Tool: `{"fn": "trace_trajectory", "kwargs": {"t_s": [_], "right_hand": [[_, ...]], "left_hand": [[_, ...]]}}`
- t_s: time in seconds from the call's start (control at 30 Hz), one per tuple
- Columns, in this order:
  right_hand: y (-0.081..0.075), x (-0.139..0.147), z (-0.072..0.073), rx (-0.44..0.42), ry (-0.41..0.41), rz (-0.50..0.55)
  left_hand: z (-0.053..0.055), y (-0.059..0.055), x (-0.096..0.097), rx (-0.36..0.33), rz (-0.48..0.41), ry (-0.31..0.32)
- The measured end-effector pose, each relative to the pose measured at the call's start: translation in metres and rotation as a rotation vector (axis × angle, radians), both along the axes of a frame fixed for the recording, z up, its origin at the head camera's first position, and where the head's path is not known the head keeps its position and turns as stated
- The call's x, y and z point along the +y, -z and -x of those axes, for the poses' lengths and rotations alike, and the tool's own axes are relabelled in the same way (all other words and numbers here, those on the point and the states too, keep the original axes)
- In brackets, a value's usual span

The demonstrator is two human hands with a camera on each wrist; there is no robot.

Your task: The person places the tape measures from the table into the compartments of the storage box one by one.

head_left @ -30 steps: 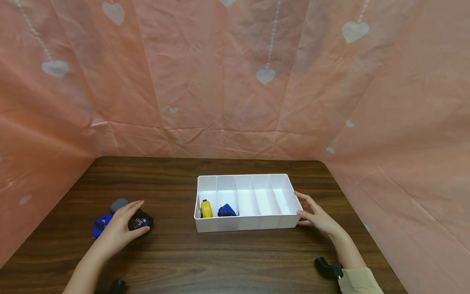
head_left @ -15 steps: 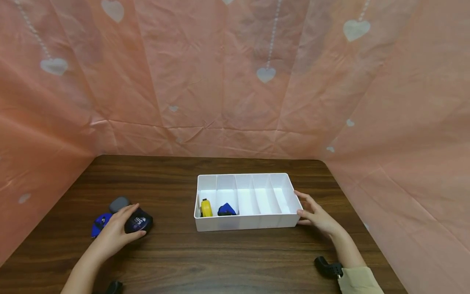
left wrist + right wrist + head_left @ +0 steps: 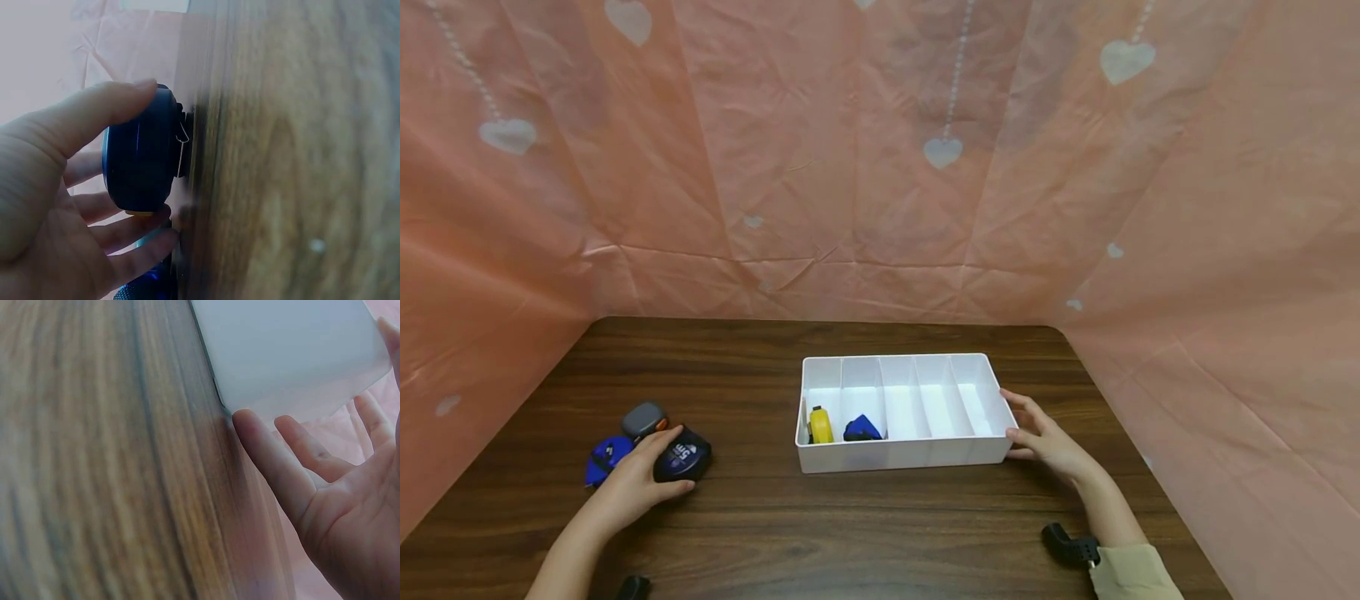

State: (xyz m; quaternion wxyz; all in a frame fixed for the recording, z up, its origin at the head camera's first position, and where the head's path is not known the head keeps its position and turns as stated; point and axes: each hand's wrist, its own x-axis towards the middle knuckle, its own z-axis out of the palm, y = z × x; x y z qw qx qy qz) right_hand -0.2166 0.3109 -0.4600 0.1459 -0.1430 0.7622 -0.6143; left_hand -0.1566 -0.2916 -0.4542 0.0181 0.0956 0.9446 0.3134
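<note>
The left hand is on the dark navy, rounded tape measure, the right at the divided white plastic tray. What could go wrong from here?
The left hand holds the navy tape measure close beside a blue-and-black tape measure and a grey, rounded case; lifting might knock either.
The right hand touches the end of the white tray; a nudge could slide it, shifting the yellow, rounded case inside.

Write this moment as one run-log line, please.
left hand: around dark tape measure | right hand: touching white tray, right end | in leftmost compartment: yellow item | in next: blue item
</note>
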Motion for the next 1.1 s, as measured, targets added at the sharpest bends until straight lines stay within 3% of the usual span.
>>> {"fn": "trace_trajectory", "kwargs": {"t_s": [0.33,0.63,1.1], "right_hand": [[0.0014,0.0007,0.0002,0.052,-0.020,0.012],[0.0019,-0.0009,0.0011,0.039,-0.006,0.008],[-0.0010,-0.0032,-0.0009,0.036,-0.014,0.004]], "left_hand": [[0.0029,0.0008,-0.0022,-0.028,0.000,-0.012],[0.0072,-0.0006,-0.0021,-0.035,0.033,-0.038],[0.0043,0.0019,-0.0049,0.035,0.012,-0.060]]}}
